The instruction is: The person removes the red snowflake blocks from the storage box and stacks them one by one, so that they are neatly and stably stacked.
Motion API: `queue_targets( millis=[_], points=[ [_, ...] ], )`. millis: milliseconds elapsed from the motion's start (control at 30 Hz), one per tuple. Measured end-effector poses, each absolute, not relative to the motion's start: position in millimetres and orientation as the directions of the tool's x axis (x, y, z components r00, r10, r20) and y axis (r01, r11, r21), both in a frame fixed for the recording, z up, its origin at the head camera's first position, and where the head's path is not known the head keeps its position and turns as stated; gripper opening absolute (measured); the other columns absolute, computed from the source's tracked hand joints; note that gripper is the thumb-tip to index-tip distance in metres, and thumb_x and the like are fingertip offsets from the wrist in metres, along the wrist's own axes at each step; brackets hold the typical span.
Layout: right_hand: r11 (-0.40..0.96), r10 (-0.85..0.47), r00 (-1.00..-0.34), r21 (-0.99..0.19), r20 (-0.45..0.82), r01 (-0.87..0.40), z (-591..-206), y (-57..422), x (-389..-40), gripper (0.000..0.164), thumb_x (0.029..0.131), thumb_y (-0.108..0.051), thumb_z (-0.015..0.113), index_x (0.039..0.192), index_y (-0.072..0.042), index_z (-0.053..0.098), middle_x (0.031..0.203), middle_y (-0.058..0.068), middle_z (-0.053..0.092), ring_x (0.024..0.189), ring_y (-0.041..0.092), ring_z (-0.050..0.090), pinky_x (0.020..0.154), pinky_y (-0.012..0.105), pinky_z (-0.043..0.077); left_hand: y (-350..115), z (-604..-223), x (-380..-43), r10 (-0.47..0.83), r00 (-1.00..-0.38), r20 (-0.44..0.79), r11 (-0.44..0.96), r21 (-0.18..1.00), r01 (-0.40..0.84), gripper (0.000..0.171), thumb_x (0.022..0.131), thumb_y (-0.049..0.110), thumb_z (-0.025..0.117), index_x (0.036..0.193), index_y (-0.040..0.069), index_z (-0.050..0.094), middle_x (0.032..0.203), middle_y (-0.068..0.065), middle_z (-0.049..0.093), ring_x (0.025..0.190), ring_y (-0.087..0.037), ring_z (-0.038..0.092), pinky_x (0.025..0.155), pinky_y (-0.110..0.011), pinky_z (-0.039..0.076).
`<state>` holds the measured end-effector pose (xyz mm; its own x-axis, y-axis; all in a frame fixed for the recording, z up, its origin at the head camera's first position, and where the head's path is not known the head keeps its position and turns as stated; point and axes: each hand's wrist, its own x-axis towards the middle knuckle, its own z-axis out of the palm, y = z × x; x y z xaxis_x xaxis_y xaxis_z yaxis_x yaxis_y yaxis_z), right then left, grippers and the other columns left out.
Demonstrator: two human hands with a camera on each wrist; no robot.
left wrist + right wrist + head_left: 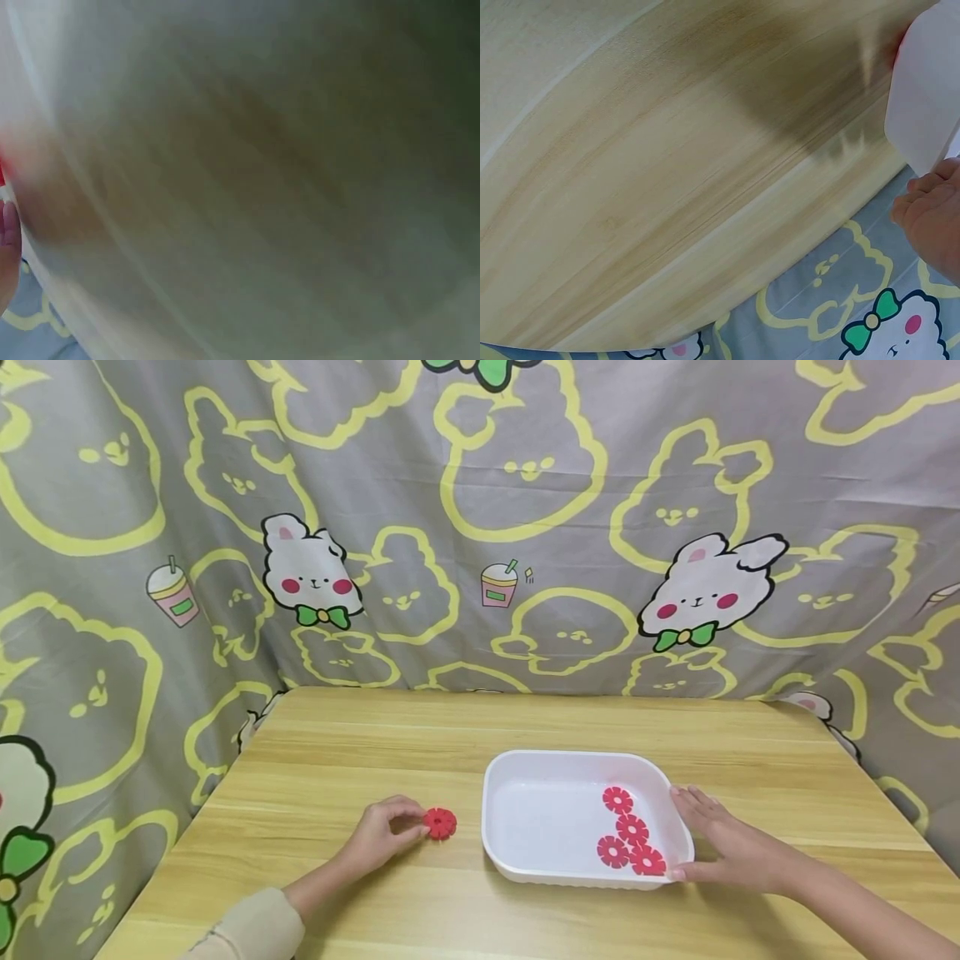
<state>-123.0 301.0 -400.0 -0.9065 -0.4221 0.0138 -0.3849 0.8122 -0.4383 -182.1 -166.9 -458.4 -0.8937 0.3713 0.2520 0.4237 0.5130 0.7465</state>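
In the head view my left hand (386, 835) pinches a red notched plastic disc (440, 823), a snowflake-type building piece, between thumb and fingers just left of a white tray (517, 878). The piece looks layered; whether it is more than one disc I cannot tell. My right hand (738, 847) rests against the tray's right end, thumb near the front corner and fingers farther back. Several similar red discs (632, 829) lie inside the tray at its right side. In the right wrist view, the fingers (922, 199) touch the tray wall (926, 82). The left wrist view is mostly blurred tabletop.
The tray stands on a light wooden table (360, 735). Behind and beside the table hangs a grey curtain (420, 485) with yellow outlines and white rabbit figures. A light sleeve (258, 927) covers my left forearm.
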Motion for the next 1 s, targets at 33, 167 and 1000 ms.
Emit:
queue_targets(
  millis=[33,167,1000],
  points=[
    [0.812,-0.421,-0.907,-0.440,0.013,-0.383,-399.9,300.9,-122.9,0.102,0.072,-0.050,0.071,0.139,0.013,0.027,0.144,0.033,0.028,0.127,0.058,0.023,0.088,-0.008,-0.009,-166.7,-459.1,-182.2,0.374,-0.891,0.257,0.513,0.743,0.430,0.016,0.077,0.013,0.074,0.090,0.003,0.071,0.091,-0.006,0.068,0.084,-0.020,0.064,0.077,-0.028,0.055],
    [0.812,-0.418,-0.908,-0.446,0.008,-0.377,-399.6,300.9,-122.7,0.101,0.072,-0.049,0.071,0.140,0.012,0.026,0.144,0.033,0.027,0.128,0.058,0.023,0.087,-0.008,-0.009,-165.7,-462.4,-183.2,0.384,-0.880,0.280,0.516,0.726,0.455,0.015,0.077,0.012,0.074,0.089,0.003,0.071,0.089,-0.005,0.068,0.082,-0.018,0.063,0.075,-0.025,0.055],
    [0.819,-0.402,-0.915,-0.449,-0.008,-0.356,-400.0,300.6,-122.3,0.102,0.072,-0.051,0.070,0.141,0.009,0.025,0.146,0.030,0.027,0.130,0.055,0.022,0.088,-0.003,-0.008,-166.0,-466.6,-187.0,0.414,-0.870,0.267,0.535,0.702,0.470,0.014,0.078,0.008,0.072,0.091,0.001,0.071,0.088,-0.004,0.067,0.077,-0.005,0.059,0.068,-0.019,0.053]
  ],
)
